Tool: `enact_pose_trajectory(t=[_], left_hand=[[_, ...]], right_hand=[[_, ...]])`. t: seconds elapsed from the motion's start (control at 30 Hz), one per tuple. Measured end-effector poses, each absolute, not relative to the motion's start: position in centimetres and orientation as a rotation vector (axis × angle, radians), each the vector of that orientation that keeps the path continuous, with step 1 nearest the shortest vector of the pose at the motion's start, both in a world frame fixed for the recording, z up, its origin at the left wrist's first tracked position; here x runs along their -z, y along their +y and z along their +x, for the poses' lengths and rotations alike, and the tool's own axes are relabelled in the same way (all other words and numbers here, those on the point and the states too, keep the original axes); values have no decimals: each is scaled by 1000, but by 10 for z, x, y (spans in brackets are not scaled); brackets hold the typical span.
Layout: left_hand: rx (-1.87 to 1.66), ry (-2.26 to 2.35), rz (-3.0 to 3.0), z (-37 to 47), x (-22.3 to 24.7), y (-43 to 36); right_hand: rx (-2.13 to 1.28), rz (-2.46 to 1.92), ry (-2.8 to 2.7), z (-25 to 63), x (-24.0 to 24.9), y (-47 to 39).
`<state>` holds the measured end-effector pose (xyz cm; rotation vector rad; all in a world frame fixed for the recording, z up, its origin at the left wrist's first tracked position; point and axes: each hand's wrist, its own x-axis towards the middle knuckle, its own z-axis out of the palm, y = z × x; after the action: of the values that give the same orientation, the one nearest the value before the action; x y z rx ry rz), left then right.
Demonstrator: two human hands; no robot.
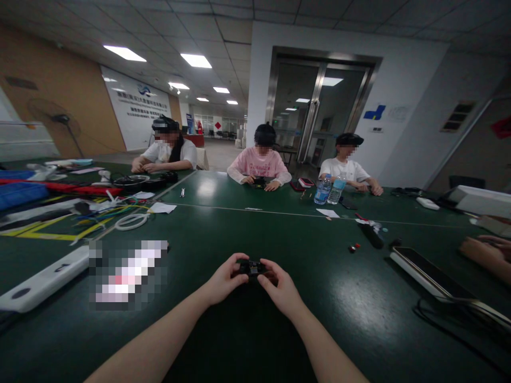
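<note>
A small black device is held between both hands, just above the green table. My left hand grips its left end, with the thumb in front and the fingers curled behind. On the right end, my right hand holds it the same way. Small metallic or shiny details show on the device's upper face; they are too small to name. Parts of its ends are hidden under my fingers.
Left are a white power strip, a blurred-out bright object, a coiled white cable and blue trays. Right are a phone-like slab, black cables, water bottles and someone's arm. Three people sit opposite.
</note>
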<state>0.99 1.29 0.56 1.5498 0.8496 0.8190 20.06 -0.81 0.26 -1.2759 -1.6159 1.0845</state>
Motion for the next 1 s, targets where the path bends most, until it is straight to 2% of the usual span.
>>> enact_pose_trajectory(t=[0.23,1.0], left_hand=[[-804,823,1558,10,-7,12],[-795,793,1598,8,2,15]], right_hand=[[-898,-1190,-1747,200,-7,-11],[-823,-1138,-1680,196,-11,-12]])
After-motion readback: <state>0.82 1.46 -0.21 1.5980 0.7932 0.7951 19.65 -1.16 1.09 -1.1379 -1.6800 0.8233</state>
